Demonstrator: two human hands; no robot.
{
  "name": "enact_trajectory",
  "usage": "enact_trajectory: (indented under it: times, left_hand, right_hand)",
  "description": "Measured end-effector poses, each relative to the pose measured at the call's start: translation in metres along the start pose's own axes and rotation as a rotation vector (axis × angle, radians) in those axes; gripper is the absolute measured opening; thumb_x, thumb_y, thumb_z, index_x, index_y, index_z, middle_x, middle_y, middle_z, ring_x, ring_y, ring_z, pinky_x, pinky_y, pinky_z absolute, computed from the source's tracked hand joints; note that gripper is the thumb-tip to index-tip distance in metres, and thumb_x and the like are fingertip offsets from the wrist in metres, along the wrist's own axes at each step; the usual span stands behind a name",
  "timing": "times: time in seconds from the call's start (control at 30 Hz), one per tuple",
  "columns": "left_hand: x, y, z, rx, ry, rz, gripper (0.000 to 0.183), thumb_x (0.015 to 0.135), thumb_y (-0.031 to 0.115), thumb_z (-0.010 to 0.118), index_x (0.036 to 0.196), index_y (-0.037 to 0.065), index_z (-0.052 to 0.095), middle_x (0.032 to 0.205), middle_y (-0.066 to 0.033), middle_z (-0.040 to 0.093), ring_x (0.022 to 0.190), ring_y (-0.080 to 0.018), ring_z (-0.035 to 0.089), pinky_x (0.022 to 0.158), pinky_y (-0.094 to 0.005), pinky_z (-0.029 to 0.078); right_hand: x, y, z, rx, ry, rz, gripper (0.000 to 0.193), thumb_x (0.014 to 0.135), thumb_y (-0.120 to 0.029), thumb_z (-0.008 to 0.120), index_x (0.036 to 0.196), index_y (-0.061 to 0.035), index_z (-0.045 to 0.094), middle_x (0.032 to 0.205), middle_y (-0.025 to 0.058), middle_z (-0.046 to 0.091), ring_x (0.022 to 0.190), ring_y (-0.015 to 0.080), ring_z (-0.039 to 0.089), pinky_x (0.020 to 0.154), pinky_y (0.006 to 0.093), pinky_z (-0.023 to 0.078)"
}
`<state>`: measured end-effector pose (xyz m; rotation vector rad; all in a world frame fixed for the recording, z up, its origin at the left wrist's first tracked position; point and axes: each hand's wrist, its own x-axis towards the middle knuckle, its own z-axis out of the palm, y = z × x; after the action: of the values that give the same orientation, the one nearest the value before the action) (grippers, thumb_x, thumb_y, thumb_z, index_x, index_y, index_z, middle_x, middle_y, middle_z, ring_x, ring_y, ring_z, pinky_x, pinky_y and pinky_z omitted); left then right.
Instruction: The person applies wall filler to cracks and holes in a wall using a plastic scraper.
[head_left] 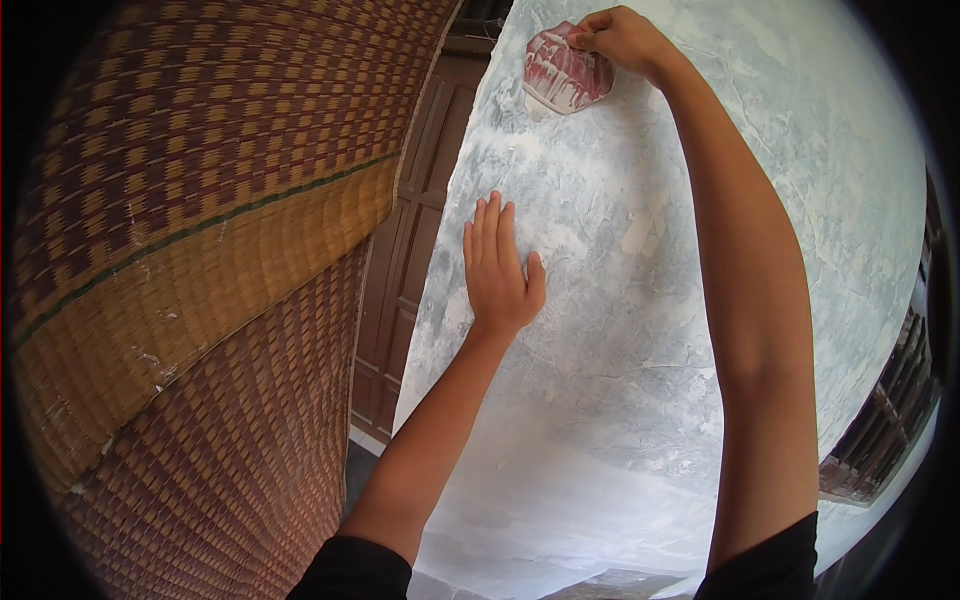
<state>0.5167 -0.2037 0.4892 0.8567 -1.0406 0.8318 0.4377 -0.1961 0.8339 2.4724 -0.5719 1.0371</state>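
Note:
A tall surface [610, 330], patchy white and grey with streaks like plaster or paint, fills the middle of the view. High on it, my right hand [628, 42] pinches the upper right edge of a flat, many-sided reddish piece [566, 75] smeared with white. This piece lies against the surface or very close to it, and a white patch shows just under its lower left edge. Lower and to the left, my left hand [498, 275] rests flat on the same surface, fingers together pointing up and thumb apart. It holds nothing.
Woven mats [230, 190] in brown and straw colours hang along the left side, with white specks on them. Between mats and pale surface stands a brown panelled wooden door [415, 225]. Dark slatted wood [880, 420] shows at the right edge.

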Motion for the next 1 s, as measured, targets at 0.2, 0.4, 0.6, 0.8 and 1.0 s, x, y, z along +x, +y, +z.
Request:
enact_trajectory:
  times: [0.2,0.4,0.6,0.8,1.0]
  left_hand:
    - [0.000,-0.001,-0.002,0.002,-0.003,-0.005,0.061,0.091,0.022,0.049,0.144,-0.006,0.038,0.155,-0.0245,0.035,0.145,-0.0435,0.030,0.116,-0.0586,0.021]
    - [0.000,-0.001,-0.003,-0.001,-0.003,-0.004,0.062,0.089,0.020,0.050,0.144,-0.006,0.038,0.155,-0.0246,0.035,0.144,-0.0441,0.030,0.116,-0.0587,0.021]
    - [0.000,0.002,-0.002,-0.005,-0.010,-0.008,0.063,0.087,0.018,0.051,0.144,-0.006,0.038,0.154,-0.0248,0.035,0.144,-0.0443,0.029,0.117,-0.0588,0.021]
    - [0.000,-0.001,-0.002,0.002,0.001,-0.002,0.063,0.086,0.017,0.051,0.143,-0.006,0.039,0.154,-0.0249,0.036,0.144,-0.0443,0.030,0.117,-0.0589,0.021]
    - [0.001,0.000,-0.001,0.001,0.001,-0.009,0.063,0.086,0.018,0.051,0.143,-0.006,0.039,0.154,-0.0247,0.036,0.144,-0.0438,0.030,0.117,-0.0587,0.021]
  right_hand:
    - [-0.010,0.005,-0.028,0.256,0.023,0.078,0.019,0.084,-0.018,0.071,0.085,0.0006,0.076,0.077,0.0109,0.073,0.068,0.0185,0.067,0.065,0.0334,0.053]
    - [-0.014,0.009,0.006,0.088,-0.007,0.019,0.025,0.091,-0.029,0.070,0.098,-0.0057,0.076,0.083,0.0007,0.071,0.078,0.0110,0.059,0.080,0.0280,0.046]
    - [-0.017,0.023,-0.013,0.163,0.090,0.088,0.024,0.092,-0.025,0.069,0.103,-0.0046,0.076,0.086,0.0031,0.072,0.078,0.0120,0.062,0.076,0.0289,0.049]
    - [-0.018,0.002,0.002,0.189,0.042,-0.011,0.022,0.093,-0.024,0.068,0.100,-0.0047,0.076,0.086,0.0030,0.072,0.078,0.0120,0.063,0.078,0.0290,0.049]
    - [-0.027,-0.009,-0.016,0.026,0.152,0.082,0.016,0.085,-0.013,0.070,0.081,0.0017,0.074,0.072,0.0118,0.072,0.065,0.0191,0.067,0.063,0.0351,0.053]
